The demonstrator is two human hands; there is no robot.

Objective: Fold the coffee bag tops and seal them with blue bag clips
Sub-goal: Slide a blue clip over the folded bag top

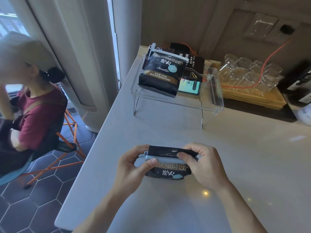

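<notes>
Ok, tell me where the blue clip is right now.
In the head view the blue clip lies across the folded top of the coffee bag, low at centre on the counter, pinched between the left hand and the right hand.
</notes>
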